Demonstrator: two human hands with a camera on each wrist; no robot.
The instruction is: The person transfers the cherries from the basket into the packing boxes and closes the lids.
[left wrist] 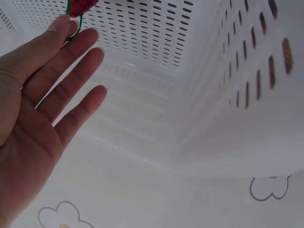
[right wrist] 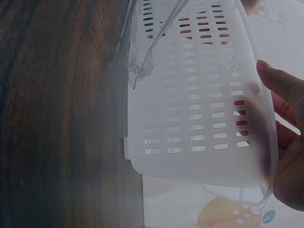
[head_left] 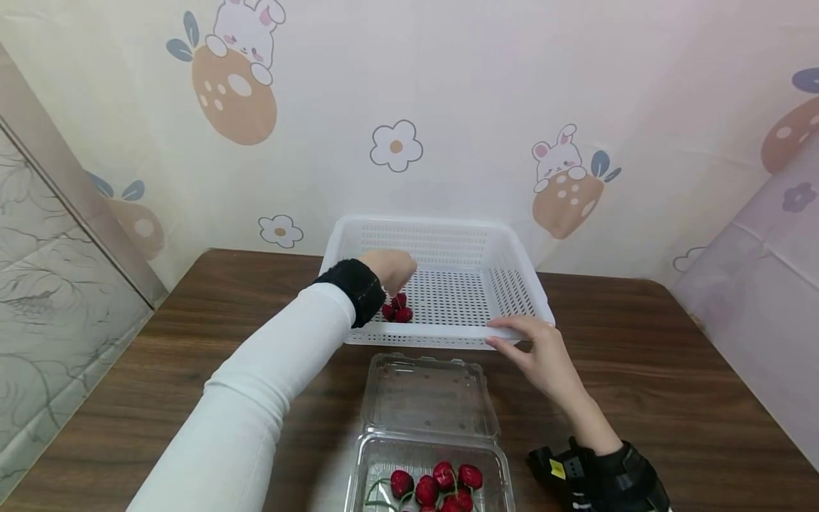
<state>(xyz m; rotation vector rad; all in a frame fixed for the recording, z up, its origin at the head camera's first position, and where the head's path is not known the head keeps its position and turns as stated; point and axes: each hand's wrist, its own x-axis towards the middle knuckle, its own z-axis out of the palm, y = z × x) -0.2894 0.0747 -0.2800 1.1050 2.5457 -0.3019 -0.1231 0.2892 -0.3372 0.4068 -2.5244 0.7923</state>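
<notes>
Basket (head_left: 441, 333): white slotted plastic, on the table's (head_left: 614, 341) far side.
Clamshell (head_left: 425, 398): clear, lid open, holding glossy red cherries (head_left: 427, 491).
Right hand (head_left: 544, 355): gripping the basket's near rim.
Left hand (head_left: 389, 269): pinching a green-stemmed cherry (left wrist: 81, 6).
Basketed cherries (head_left: 402, 314): dark red, round, clustered near left.

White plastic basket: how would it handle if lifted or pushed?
The white plastic basket is probably light for its size, given its perforated walls. Its broad, flat base should resist tipping. The round cherries inside may roll.
</notes>
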